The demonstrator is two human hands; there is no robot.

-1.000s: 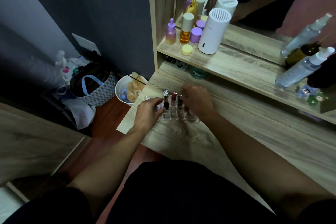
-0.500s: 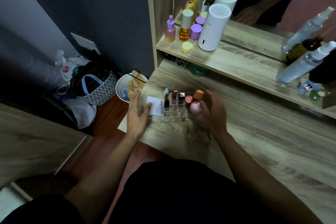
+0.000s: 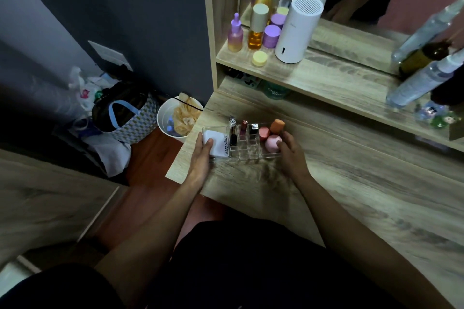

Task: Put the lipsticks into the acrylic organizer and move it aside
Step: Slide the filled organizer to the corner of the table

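Note:
The clear acrylic organizer [image 3: 247,152] sits near the left front corner of the wooden desk [image 3: 351,183]. Three lipsticks [image 3: 243,128] stand upright in its back slots. A white compact [image 3: 218,144] fills its left compartment, and pink and orange sponges [image 3: 272,143] fill the right one. My left hand [image 3: 202,155] grips the organizer's left end, fingers over the compact. My right hand [image 3: 291,155] grips its right end, thumb against the pink sponge.
On the shelf [image 3: 326,78] above stand a white cylinder device [image 3: 297,30], purple and amber bottles [image 3: 256,30], a yellow jar [image 3: 259,58] and spray bottles [image 3: 424,78]. A mirror is behind. A white bin [image 3: 175,118] and a bag [image 3: 120,115] sit on the floor left of the desk.
My hands have moved apart from the lipstick slots to the two ends of the organizer and closed on it. The sponges and compact have come into view.

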